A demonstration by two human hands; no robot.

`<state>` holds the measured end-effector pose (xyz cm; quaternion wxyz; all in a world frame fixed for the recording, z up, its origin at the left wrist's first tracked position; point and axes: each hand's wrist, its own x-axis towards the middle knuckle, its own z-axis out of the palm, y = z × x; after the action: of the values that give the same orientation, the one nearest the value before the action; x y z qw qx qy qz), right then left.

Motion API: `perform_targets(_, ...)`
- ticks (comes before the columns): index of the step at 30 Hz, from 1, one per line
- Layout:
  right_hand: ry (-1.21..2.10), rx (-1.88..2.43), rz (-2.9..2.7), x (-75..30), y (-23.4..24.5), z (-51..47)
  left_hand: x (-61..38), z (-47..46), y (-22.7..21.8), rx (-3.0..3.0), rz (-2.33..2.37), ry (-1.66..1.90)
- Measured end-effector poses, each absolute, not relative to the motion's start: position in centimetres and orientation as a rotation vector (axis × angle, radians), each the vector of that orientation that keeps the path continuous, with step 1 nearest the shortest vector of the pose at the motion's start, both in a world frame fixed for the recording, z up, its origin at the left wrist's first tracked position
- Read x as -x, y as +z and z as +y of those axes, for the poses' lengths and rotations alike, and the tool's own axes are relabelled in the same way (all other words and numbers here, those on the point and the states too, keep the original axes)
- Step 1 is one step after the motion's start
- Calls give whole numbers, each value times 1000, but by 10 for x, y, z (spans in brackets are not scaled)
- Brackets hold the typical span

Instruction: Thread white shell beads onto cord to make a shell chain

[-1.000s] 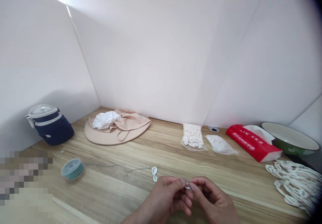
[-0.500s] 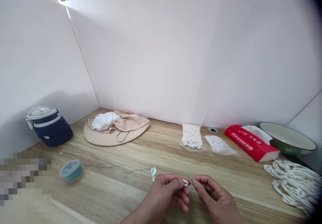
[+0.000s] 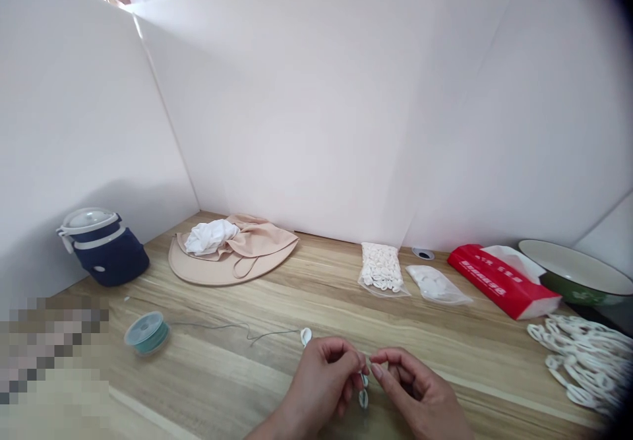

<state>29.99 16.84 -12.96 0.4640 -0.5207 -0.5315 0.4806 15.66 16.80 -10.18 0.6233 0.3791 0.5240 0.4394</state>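
My left hand (image 3: 326,380) is closed in a pinch on a string of small white cowrie shells. Two of the shells (image 3: 363,398) dangle below its fingertips, and another shell (image 3: 306,336) lies on the table just behind the knuckles. Close by on the right, my right hand (image 3: 415,387) has its thumb and forefinger together, nearly touching the left fingertips. What it pinches is too fine to make out. From the shell behind my left hand, a thin dark thread (image 3: 222,326) runs left to a spool of teal thread (image 3: 147,332).
At the back stand a bag of shells (image 3: 380,268), a smaller plastic bag (image 3: 438,285), a red tissue pack (image 3: 499,282) and a green bowl (image 3: 583,275). Strung shells (image 3: 583,361) lie at right. A beige hat (image 3: 232,249) and blue lunch container (image 3: 106,249) sit left.
The shell that was pinched at my left fingertips now hangs under them with another one. My right fingertips have moved slightly left, closer to the left hand. The view has shifted slightly.
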Motion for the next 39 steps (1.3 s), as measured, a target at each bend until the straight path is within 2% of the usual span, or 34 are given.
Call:
perform_targets(5,1157,1292,-1316,-300,-127,168,-155,166,-98,-808,1166,1003)
perform_targets(14,1092,1293,-1221,-304,-113,166,-156,165,-100,-559,779,1015)
perform_targets(24,1269,1175,-1240,-297,-108,162,-155,161,-96,-616,676,1020)
perform_targets(33,1142,1215,-1287,-299,-109,163,-156,161,-97,-615,678,1048)
perform_targets(39,1178,1212,-1251,-297,-111,161,-156,159,-93,-568,685,1017)
